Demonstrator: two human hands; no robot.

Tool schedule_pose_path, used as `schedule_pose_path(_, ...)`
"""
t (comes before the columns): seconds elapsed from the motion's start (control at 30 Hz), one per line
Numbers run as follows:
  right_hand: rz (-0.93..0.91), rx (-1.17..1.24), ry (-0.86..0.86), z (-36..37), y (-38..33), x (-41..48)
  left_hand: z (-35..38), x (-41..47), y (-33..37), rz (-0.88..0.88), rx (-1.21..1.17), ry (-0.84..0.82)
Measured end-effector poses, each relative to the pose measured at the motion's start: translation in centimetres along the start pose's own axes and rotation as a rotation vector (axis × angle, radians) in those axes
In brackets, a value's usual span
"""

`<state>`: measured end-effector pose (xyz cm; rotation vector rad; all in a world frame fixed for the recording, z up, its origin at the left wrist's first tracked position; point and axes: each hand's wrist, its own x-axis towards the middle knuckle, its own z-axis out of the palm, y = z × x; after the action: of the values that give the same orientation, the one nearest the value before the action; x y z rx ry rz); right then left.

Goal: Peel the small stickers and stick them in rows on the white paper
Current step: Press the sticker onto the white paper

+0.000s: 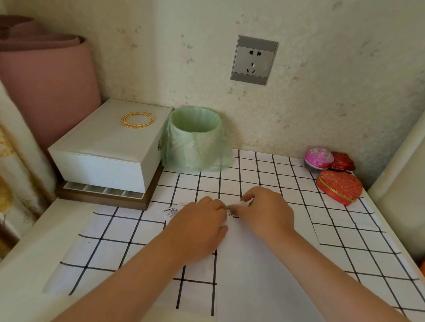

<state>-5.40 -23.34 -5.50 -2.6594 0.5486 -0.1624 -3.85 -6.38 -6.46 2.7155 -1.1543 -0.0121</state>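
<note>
Both hands, left hand point(198, 226) and right hand point(266, 211), are pinching one tiny sticker point(228, 207) between their fingertips over the white paper point(260, 280); flimsy and tacky, it probably wants an edge grip.

Bare forearms, left hand point(195, 227), right hand point(266, 213), apparently ringless

Both bare forearms are reaching forward and converging at the middle. The left hand point(198, 226) is lying palm down, knuckles up, fingers curled toward the right. The right hand point(266, 211) is arching beside it, its fingertips pinching together and meeting the left hand's fingertips.
</note>
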Motion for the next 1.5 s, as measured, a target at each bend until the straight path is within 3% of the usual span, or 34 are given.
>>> schedule_pose_path(0.23,-0.547,-0.194,0.073,0.6,2.5,-1.4,0.9,-0.1,0.3,0.023,0.008,0.097)
schedule_pose_path(0.37,-0.700,-0.234,0.108,0.9,3.8,-1.8,0.8,-0.2,0.1,0.036,0.003,0.101)
schedule_pose_path(0.5,-0.807,-0.334,0.043,0.1,4.9,-1.9,0.0,-0.5,0.6,0.022,0.117,-0.013)
schedule_pose_path(0.73,-0.761,-0.295,0.030,-0.1,5.1,-2.0,0.6,0.0,0.3,-0.053,0.014,0.072)
schedule_pose_path(1.03,-0.650,-0.352,0.001,0.6,3.7,-1.7,2.5,1.0,0.4,0.031,0.002,0.218)
schedule_pose_path(1.5,-0.587,-0.510,0.081,0.9,3.2,-1.8,3.1,0.3,1.3,-0.019,0.042,0.202)
